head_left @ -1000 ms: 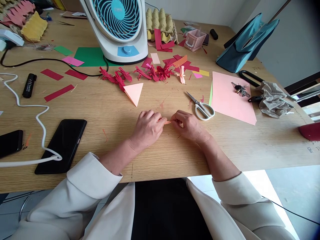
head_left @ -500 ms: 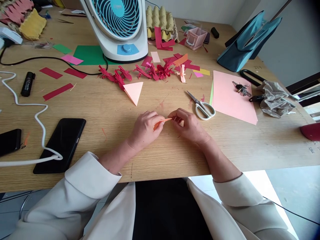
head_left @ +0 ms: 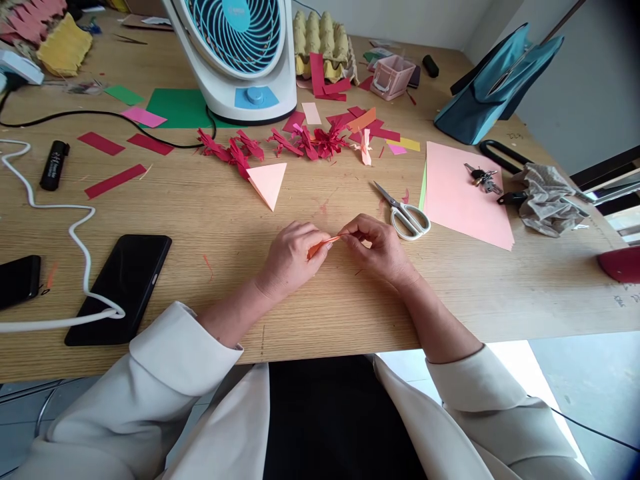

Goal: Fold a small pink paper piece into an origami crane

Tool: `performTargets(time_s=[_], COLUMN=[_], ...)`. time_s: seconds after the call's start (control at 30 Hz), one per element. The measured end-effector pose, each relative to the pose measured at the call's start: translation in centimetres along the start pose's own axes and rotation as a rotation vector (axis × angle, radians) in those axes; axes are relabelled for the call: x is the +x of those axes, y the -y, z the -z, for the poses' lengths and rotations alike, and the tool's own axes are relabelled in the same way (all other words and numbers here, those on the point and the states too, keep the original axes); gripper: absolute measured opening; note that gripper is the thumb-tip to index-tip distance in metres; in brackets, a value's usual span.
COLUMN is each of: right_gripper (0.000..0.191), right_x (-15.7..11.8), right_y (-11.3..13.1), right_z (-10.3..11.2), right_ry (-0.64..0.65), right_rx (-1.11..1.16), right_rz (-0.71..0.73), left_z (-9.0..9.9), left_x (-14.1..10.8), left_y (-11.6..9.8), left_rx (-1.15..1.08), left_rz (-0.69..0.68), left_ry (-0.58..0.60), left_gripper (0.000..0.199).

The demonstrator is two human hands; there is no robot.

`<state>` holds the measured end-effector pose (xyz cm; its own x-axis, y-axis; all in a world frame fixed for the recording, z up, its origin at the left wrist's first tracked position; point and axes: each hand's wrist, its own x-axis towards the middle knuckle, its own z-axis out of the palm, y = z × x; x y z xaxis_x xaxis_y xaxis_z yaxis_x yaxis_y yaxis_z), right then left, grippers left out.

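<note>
The counter (head_left: 230,233) holds one fan (head_left: 240,40), one pair of scissors (head_left: 410,221), two flat black devices (head_left: 120,283), three red strips (head_left: 115,181) at left.

Between the left forearm (head_left: 233,310) and the right forearm (head_left: 440,310), the bare table (head_left: 325,317) gives a path for 1 hand. To the right, another path runs below the pink sheets (head_left: 460,207). The scissors (head_left: 411,221) stand close beside the right hand (head_left: 377,248) — ahead, the paper triangle (head_left: 269,185) and fringed red papers (head_left: 310,143) obstruct a low path towards the fan (head_left: 250,100).
</note>
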<state>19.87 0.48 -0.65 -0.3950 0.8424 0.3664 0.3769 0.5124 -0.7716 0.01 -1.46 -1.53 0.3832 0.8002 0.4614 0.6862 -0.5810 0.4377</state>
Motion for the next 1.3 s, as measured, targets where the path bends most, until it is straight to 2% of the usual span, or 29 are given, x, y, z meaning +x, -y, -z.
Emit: performTargets(time_s=[0.17,0.23,0.33,0.47,0.57,0.73,0.83,1.0,1.3], right_gripper=[0.013,0.012,0.014,0.018,0.017,0.023,0.027,0.027,0.021], right_x=[-0.1,-0.2,-0.2,-0.2,-0.2,-0.3,-0.3,-0.1,-0.1], right_y=[0.3,0.4,0.3,-0.1,-0.1,0.3,0.2,-0.1,0.4], right_z=[-0.2,-0.3,-0.3,-0.6,-1.1,-1.4,-1.6,-1.9,-1.3], right_ry=[-0.013,-0.021,-0.055,-0.084,-0.043,0.037,0.057,0.045,0.064], right_rx=[-0.071,-0.071,-0.035,0.097,0.167,0.283,0.429,0.674,0.686], right_rz=[0.114,0.157,0.143,-0.019,-0.068,-0.125,-0.171,-0.155,-0.133], left_z=[0.0,-0.1,-0.2,-0.1,0.0,-0.3,-0.4,-0.2,0.6], left_x=[0.0,0.0,0.2,0.8,1.1,1.1,0.9,1.0,0.9], left_y=[0.1,0.2,0.4,0.6,0.5,0.1,-0.1,-0.3,0.1], left_rx=[0.073,0.013,-0.222,-0.596,-0.862,-1.077,-1.204,-1.314,-1.447], left_rz=[-0.011,0.013,0.112,0.26,0.332,0.404,0.434,0.468,0.517], left_ry=[-0.029,-0.026,-0.048,-0.124,-0.142,-0.189,-0.155,-0.077,0.141], left_gripper=[0.01,0.009,0.009,0.007,0.009,0.012,0.013,0.018,0.029])
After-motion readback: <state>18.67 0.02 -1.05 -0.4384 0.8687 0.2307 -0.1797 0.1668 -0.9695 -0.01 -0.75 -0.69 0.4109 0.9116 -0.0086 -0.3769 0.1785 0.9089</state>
